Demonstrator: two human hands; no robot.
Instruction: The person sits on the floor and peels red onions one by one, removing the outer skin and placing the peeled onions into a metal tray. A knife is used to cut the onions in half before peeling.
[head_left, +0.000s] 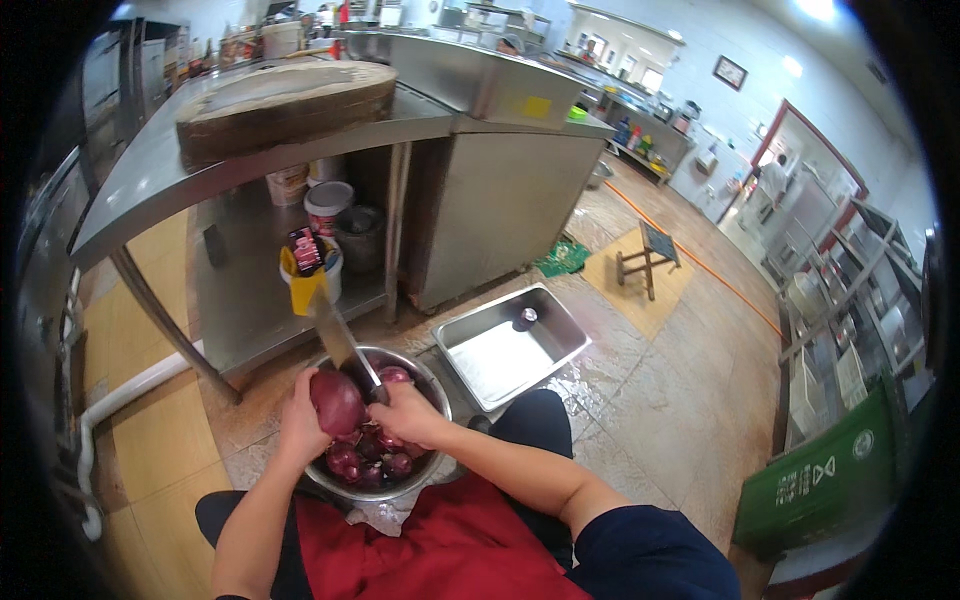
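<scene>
A large red onion (336, 403) rests in the grip of my left hand (306, 420), above the left part of a round steel bowl (360, 493). My right hand (409, 417) is closed around the handle of a kitchen cleaver (337, 341). The blade points up and away from me, just right of the onion; whether it touches the skin is hard to tell. Several more red onions (345, 459) fill the bowl below my hands. To the right, a rectangular steel pan (487, 367) stands on the wet floor with a small dark round object (528, 318) in its far corner.
Ahead stands a steel worktable (150, 180) with a thick round chopping block (285, 112) on top. Its lower shelf holds tubs and a white bucket (330, 281) with a phone (306, 251). A folding stool (651, 251), an orange hose (697, 262) and a green bin (817, 465) are rightward.
</scene>
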